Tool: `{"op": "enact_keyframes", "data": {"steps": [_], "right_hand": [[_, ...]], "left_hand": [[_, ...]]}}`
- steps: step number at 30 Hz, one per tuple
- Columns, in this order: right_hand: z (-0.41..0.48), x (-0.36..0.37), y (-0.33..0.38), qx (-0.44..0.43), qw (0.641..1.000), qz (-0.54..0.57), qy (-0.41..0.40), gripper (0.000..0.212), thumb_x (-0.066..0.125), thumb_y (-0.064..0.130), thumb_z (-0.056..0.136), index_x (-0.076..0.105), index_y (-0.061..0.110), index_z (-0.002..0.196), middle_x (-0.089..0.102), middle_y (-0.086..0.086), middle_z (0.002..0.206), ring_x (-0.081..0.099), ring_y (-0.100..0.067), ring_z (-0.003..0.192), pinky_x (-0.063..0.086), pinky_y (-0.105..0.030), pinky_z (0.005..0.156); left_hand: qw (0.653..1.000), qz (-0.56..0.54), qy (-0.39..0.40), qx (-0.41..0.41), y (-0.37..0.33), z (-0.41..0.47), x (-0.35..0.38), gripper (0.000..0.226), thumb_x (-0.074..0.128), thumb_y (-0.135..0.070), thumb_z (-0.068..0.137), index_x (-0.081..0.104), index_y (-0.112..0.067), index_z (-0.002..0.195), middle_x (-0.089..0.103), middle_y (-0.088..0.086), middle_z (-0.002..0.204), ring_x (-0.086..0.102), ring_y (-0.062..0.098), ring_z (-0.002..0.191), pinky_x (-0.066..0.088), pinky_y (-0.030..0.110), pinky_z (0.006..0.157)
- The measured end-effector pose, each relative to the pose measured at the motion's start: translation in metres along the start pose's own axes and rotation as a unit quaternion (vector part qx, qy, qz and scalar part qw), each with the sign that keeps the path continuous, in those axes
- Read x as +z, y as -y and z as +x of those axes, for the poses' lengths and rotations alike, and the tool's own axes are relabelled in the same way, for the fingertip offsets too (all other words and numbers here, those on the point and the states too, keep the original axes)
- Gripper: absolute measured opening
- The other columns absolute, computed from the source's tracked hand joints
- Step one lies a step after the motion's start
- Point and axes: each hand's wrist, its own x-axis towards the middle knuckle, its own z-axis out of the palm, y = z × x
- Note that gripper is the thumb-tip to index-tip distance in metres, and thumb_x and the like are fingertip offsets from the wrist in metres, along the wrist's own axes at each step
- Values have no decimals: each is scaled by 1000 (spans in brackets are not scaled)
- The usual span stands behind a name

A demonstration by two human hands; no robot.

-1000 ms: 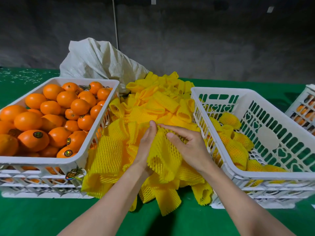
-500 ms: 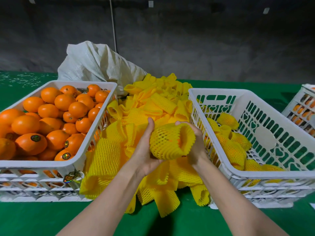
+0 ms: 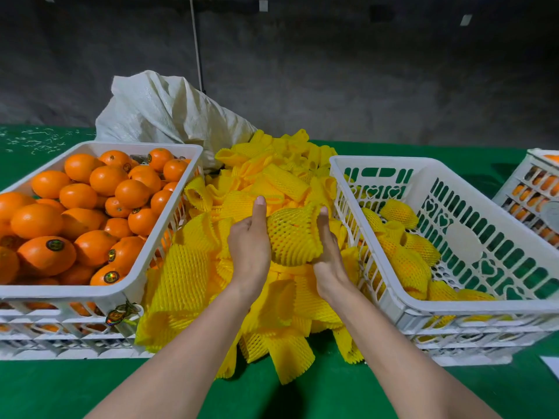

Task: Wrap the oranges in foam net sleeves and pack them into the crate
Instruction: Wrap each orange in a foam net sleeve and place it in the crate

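Observation:
An orange in a yellow foam net sleeve (image 3: 292, 234) is held up over the pile of loose sleeves (image 3: 187, 267). My left hand (image 3: 249, 246) grips its left side with the thumb pointing up. My right hand (image 3: 328, 258) grips its right side, fingers curled behind it. The white crate on the left (image 3: 60, 293) is full of bare oranges (image 3: 45, 255), some with round stickers. The white crate on the right (image 3: 453, 309) holds several sleeved oranges (image 3: 411, 267) along its left and front sides.
A white woven sack (image 3: 169, 113) lies behind the sleeve pile. Another white crate with oranges (image 3: 541, 189) stands at the far right edge. Everything rests on a green table surface (image 3: 272, 400), with a dark wall behind.
The sleeve that both hands worked low on the pile has been raised and turned. It now bulges round an orange between my two hands, nearer the right crate.

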Motion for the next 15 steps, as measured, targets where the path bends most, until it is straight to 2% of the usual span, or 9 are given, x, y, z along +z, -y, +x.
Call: {"op": "enact_keyframes", "data": {"steps": [2, 4, 6, 8, 11, 13, 15], "right_hand": [[4, -1, -3, 13, 1000, 3, -7, 56, 24, 64, 88, 65, 30, 105, 67, -2, 110, 62, -21, 104, 49, -44, 94], [3, -1, -2, 66, 996, 55, 21, 70, 29, 72, 78, 57, 27, 123, 64, -6, 120, 61, -23, 107, 48, -45, 96], [2, -1, -3, 122, 985, 112, 39, 64, 33, 73, 78, 61, 30, 115, 67, -4, 114, 61, -26, 104, 46, -47, 93], [4, -3, -1, 157, 968, 188, 53, 57, 39, 68, 83, 64, 26, 111, 67, -8, 113, 59, -30, 106, 40, -49, 97], [8, -5, 2, 153, 944, 283, 71, 49, 44, 57, 89, 65, 17, 108, 65, -12, 109, 56, -29, 109, 38, -46, 102], [7, -6, 3, 143, 941, 297, 79, 43, 45, 52, 90, 69, 16, 94, 67, -9, 96, 60, -25, 97, 44, -40, 94], [6, -7, 1, 117, 940, 306, 100, 41, 49, 48, 87, 75, 18, 76, 70, -6, 84, 65, -19, 82, 50, -34, 80]], "left_hand": [[997, 38, -13, 66, 1, 1, -4, 58, 52, -36, 96, 25, -22, 47, 21, -4, 48, 20, 15, 52, 16, 37, 55], [996, 30, -16, 82, 2, 2, -3, 55, 52, -32, 96, 25, -19, 50, 21, -3, 50, 19, 14, 51, 15, 35, 54], [998, -22, -7, 66, 2, 0, -1, 55, 51, -31, 97, 24, -19, 51, 20, -3, 49, 18, 12, 50, 14, 33, 52], [997, -72, 25, 24, 5, -1, -1, 53, 47, -31, 98, 24, -20, 52, 21, 0, 50, 19, 13, 50, 14, 31, 51], [993, -79, 84, 0, 12, -1, -1, 51, 40, -33, 100, 26, -18, 53, 26, 0, 49, 22, 12, 48, 19, 28, 47], [990, -83, 116, 0, 17, 1, -4, 49, 40, -33, 99, 35, -14, 55, 33, 1, 47, 28, 10, 48, 23, 24, 46], [986, -70, 147, 26, 20, 2, -5, 39, 42, -24, 100, 53, -4, 69, 47, 6, 63, 37, 11, 58, 32, 25, 52]]}}
